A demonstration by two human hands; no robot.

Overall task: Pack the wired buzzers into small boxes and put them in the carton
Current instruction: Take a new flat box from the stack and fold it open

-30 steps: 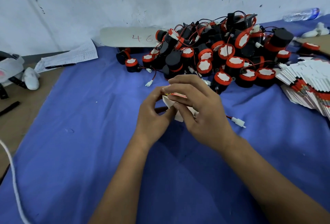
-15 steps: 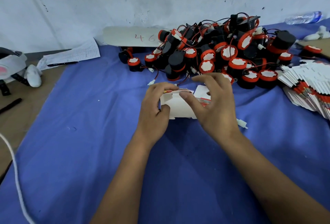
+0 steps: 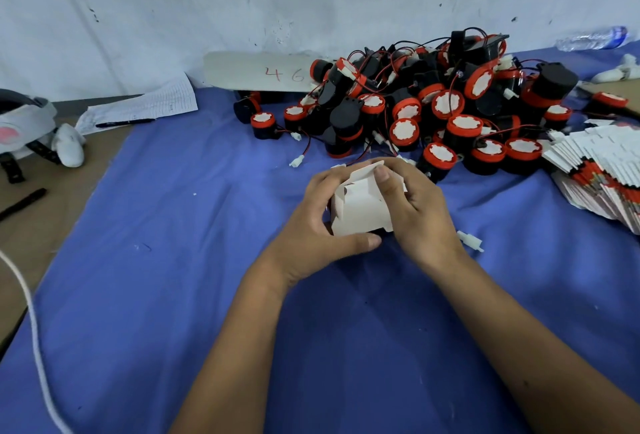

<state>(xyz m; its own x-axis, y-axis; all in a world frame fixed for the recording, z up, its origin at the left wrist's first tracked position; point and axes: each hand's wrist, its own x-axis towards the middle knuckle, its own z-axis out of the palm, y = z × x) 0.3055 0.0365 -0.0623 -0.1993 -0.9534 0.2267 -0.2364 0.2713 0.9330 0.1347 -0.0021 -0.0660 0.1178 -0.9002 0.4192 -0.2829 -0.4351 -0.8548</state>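
A small white box (image 3: 360, 207) sits between both hands above the blue cloth (image 3: 173, 260), its flaps partly folded. My left hand (image 3: 311, 229) grips its left side and underside, thumb along the bottom edge. My right hand (image 3: 419, 208) curls over its right side, thumb pressing a top flap. A white wire connector (image 3: 470, 241) pokes out from under my right hand. Behind lies a heap of black and red wired buzzers (image 3: 433, 111). A fanned stack of flat white box blanks (image 3: 602, 170) lies at the right. No carton is in view.
A white card marked 46 (image 3: 259, 72) leans against the wall. A lined sheet with a pen (image 3: 145, 108) lies at back left, near a white headset (image 3: 24, 125). A white cord (image 3: 31, 326) runs along the left edge. A plastic bottle (image 3: 592, 38) lies at far right.
The flat folded blank has been opened into a box shape. Both hands have shifted on it, and it now faces me with its flaps up.
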